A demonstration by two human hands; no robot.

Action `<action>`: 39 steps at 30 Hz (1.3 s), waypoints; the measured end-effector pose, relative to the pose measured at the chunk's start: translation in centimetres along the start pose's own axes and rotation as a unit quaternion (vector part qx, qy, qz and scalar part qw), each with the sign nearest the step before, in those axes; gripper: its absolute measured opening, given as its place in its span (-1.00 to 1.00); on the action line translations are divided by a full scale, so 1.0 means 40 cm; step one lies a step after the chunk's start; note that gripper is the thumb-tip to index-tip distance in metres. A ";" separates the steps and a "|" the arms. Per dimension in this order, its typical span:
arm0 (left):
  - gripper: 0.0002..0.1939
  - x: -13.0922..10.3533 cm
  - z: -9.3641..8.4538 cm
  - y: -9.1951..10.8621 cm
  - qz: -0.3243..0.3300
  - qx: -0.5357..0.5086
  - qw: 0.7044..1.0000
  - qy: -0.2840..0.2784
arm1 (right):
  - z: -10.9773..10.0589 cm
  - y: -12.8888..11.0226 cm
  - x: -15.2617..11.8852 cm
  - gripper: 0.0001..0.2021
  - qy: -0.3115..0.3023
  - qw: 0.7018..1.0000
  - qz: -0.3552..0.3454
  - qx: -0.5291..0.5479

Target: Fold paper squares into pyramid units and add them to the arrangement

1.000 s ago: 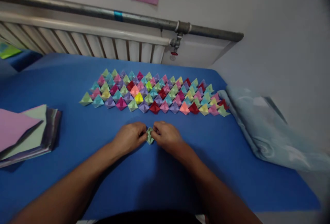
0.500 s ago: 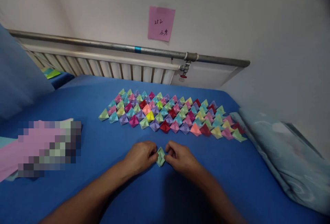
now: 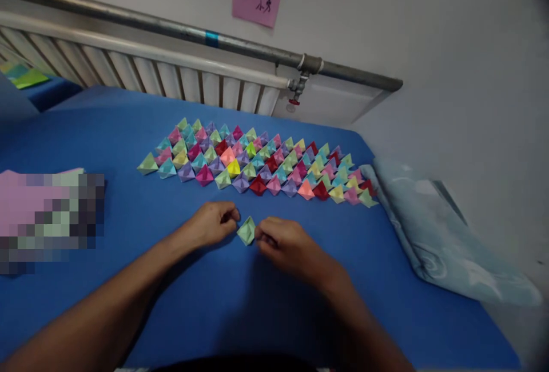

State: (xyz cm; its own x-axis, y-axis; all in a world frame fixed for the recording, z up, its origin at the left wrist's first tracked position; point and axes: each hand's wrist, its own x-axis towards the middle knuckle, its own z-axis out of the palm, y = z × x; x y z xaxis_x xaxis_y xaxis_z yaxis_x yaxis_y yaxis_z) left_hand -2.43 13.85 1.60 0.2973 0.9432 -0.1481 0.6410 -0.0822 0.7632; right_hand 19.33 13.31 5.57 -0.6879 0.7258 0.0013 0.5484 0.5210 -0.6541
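Blue table (image 3: 86, 143), rowed paper boats (image 3: 258, 185), green boat (image 3: 246, 232) between 2 hands (image 3: 215, 222) (image 3: 283, 239)

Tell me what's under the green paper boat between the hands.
The blue surface shows around the boat, between the left hand and right hand. The patch directly beneath is covered, so I can't see whether anything lies there.

The left hand (image 3: 217, 223) and right hand (image 3: 287, 240) flank a pale green folded paper (image 3: 246, 232) on a blue desk (image 3: 107, 132), nearer than the multicoloured paper rows (image 3: 258, 185).
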 end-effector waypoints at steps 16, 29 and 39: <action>-0.78 0.006 0.017 -0.012 -0.004 0.027 1.000 -0.007 | 0.057 -0.006 0.005 -0.95 -0.011 0.980 -0.055 -0.191; -0.87 0.007 0.035 -0.001 -0.001 0.093 0.996 0.006 | 0.012 0.016 0.004 -0.89 0.187 0.982 0.006 0.003; -0.78 -0.005 0.048 0.036 -0.018 0.168 0.985 -0.018 | -0.082 0.063 0.119 -0.85 0.317 0.943 0.082 0.061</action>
State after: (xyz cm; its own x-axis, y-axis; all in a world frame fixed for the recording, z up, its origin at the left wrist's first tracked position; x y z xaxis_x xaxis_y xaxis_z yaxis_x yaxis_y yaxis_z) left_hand -0.20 12.91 1.53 0.2905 0.9360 -0.1988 0.8479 -0.1556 0.5068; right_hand 18.99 19.56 6.42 -0.1553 0.9346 0.3201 0.5377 0.3518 -0.7662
